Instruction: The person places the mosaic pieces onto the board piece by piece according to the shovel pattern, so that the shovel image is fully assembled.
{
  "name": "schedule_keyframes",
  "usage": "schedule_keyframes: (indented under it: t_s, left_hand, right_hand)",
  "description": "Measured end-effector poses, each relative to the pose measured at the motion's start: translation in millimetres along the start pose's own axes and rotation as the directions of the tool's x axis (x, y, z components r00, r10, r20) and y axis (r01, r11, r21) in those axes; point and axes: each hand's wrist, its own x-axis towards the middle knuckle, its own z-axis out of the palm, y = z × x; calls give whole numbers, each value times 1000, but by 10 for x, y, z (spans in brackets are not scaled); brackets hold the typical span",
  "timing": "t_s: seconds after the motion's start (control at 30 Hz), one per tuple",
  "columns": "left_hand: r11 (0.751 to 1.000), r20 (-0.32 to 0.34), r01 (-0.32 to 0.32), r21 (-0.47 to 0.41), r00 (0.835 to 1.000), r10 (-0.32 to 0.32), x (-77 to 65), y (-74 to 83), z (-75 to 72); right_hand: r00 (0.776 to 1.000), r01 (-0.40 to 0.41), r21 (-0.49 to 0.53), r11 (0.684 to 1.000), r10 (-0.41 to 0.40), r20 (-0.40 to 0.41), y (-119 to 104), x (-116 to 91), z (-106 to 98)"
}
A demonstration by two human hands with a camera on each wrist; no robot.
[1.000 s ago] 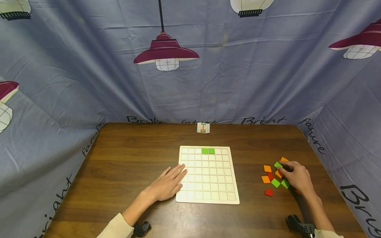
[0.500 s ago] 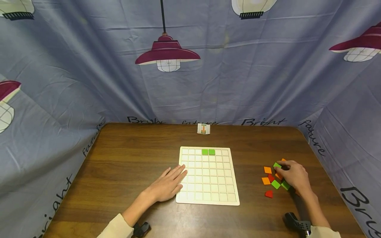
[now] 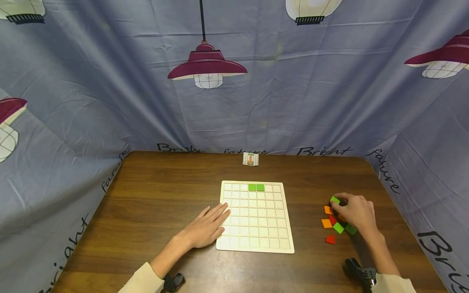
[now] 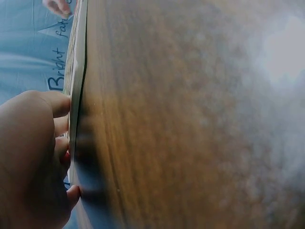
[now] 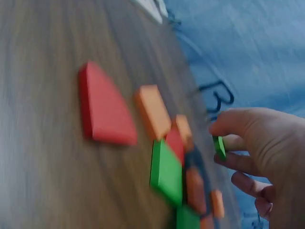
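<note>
In the head view my left hand [image 3: 204, 228] lies with straight fingers across the left edge of a white square-grid board [image 3: 254, 243]. The left wrist view shows its fingers at the board's rim [image 4: 78, 76]. Two green square tiles [image 3: 256, 187] sit side by side in the board's top row. To the right, my right hand [image 3: 359, 212] pinches another green square tile [image 3: 335, 200] between thumb and fingers, held above the loose pieces. In the right wrist view that green tile [image 5: 219, 148] shows edge-on, apart from the table.
Under and beside my right hand lie loose orange tiles [image 3: 327, 223], green tiles [image 3: 338, 228] and red round-edged pieces [image 3: 330, 239]; the hand hides some. A small printed card [image 3: 250, 159] is at the table's back edge. Curtains [image 3: 256, 114] surround the wooden table [image 3: 165, 175].
My right hand has lifted the green tile from among the loose pieces and moved a little left with it. My left hand stays in place on the board.
</note>
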Motion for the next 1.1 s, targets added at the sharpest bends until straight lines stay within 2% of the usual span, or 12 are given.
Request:
schedule_keyframes:
  t_s: [0.2, 0.37, 0.5, 0.83, 1.1]
  left_hand:
    - [1000, 0, -4, -4, 1000, 4, 3, 1, -5]
    - [1000, 6, 4, -3, 1000, -4, 2, -1, -1]
    - [1000, 9, 4, -5, 1000, -4, 3, 3, -10]
    - [1000, 12, 10, -1, 1000, -10, 4, -4, -16]
    - [1000, 14, 9, -3, 1000, -9, 11, -7, -10]
  right_hand:
    - [995, 86, 125, 988, -78, -67, -307, 143, 22]
    - [986, 154, 236, 960, -132, -106, -593, 296, 155]
    - [974, 215, 283, 935, -183, -134, -871, 408, 263]
    - [959, 264, 416, 870, -281, -21, -1403, 677, 539]
    - [916, 351, 437, 828, -401, 23, -1749, 822, 815]
